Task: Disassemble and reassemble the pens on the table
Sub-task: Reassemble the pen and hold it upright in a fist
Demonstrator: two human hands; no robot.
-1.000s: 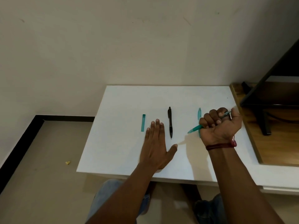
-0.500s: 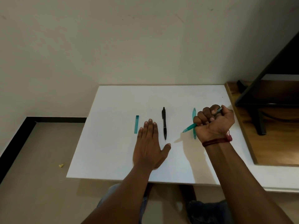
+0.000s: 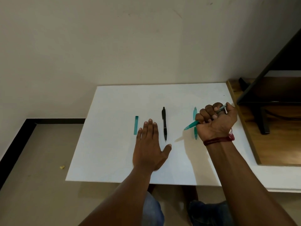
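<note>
My right hand (image 3: 216, 121) grips a teal pen (image 3: 192, 125) in a fist above the white table (image 3: 114, 144), tip pointing down-left, its grey end sticking out past the thumb. Beneath that fist lies a second teal pen (image 3: 195, 111), partly hidden by my fingers. A black pen (image 3: 164, 123) lies lengthwise at the table's middle. A teal pen part (image 3: 136, 125) lies left of it. My left hand (image 3: 149, 145) rests flat on the table between the teal part and the black pen, fingers straight.
A wooden stand (image 3: 276, 141) with a dark screen and its black foot (image 3: 263, 124) borders the table on the right. The wall runs close behind the table. A small yellow scrap (image 3: 62, 167) lies on the floor at the left.
Both hands keep their places on the table; only the camera view has shifted slightly. The teal pen stays gripped in my right fist.
</note>
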